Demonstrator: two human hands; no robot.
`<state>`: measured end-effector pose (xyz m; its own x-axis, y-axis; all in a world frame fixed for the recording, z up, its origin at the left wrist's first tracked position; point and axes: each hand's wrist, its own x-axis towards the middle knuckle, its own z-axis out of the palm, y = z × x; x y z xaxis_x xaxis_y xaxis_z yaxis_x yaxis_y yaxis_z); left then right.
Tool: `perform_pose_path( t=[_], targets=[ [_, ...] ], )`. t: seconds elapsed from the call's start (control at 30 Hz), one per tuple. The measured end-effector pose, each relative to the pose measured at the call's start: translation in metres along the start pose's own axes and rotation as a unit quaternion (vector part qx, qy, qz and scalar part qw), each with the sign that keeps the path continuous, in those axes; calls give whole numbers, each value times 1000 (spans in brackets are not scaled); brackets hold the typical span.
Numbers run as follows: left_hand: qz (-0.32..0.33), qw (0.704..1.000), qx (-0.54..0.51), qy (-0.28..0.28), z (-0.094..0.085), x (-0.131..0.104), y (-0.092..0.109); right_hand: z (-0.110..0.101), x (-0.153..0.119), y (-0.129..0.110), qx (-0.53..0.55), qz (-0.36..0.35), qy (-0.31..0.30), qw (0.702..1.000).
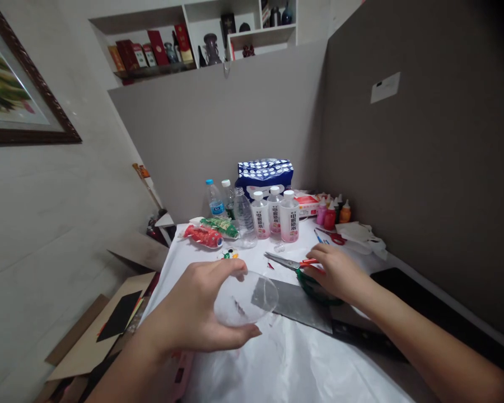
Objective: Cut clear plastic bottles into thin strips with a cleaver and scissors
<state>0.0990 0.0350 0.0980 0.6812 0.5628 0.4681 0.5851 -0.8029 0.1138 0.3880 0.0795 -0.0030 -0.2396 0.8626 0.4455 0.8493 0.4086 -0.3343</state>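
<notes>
My left hand (205, 308) is curled around a clear plastic piece (252, 299) with a round edge, which looks like part of a cut bottle. Thumb and fingers press it from either side, above the white-covered table (252, 372). At the right, my right hand (338, 268) has its fingers closed over the red-and-green handles of the scissors (288, 261); their blades point left. Below the scissors lies a cleaver (302, 305), its dark handle running to the right beneath my forearm. Small coloured scraps (270, 266) lie near the blades.
Several bottles, including a pink-white labelled one (289, 218), stand at the back before a blue package (264, 176). Left of them lie red (204, 236) and green fish-shaped pieces. Paint bottles (330, 217) and red scissors (336, 238) are back right. Grey partitions (218, 123) enclose the table.
</notes>
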Motion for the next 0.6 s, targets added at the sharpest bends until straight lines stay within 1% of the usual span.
perform_pose_path(
  t=[0.07,0.1,0.13,0.17,0.2,0.23,0.27,0.3,0.37,0.43,0.5,0.6],
  targets=[
    [2,1000,0,-5,5,2,1,-8,-7,-16,63,-71,39,995],
    [3,1000,-4,-7,8,2,2,-12,-12,-26,101,-116,63,986],
    [5,1000,-8,-11,11,3,2,-15,-18,-36,152,-174,100,968],
    [5,1000,-10,-14,14,4,2,-17,-24,-46,185,-226,123,949],
    [4,1000,-12,-17,18,4,3,-19,-30,-54,210,-260,138,932],
    [2,1000,-12,-22,22,5,3,-20,-35,-61,230,-278,144,922],
    [0,1000,-13,-28,26,6,3,-20,-39,-67,245,-274,138,920],
    [-2,999,-13,-33,30,7,3,-19,-41,-70,266,-255,131,920],
    [-4,999,-13,-44,38,9,4,-15,-43,-74,328,-197,115,917],
    [-3,999,-14,-47,46,11,4,-11,-41,-73,389,-135,92,907],
    [1,999,-8,-43,52,12,3,-8,-39,-72,439,-75,62,893],
    [10,1000,21,-15,58,13,1,-4,-35,-68,507,-3,29,862]
  ],
)
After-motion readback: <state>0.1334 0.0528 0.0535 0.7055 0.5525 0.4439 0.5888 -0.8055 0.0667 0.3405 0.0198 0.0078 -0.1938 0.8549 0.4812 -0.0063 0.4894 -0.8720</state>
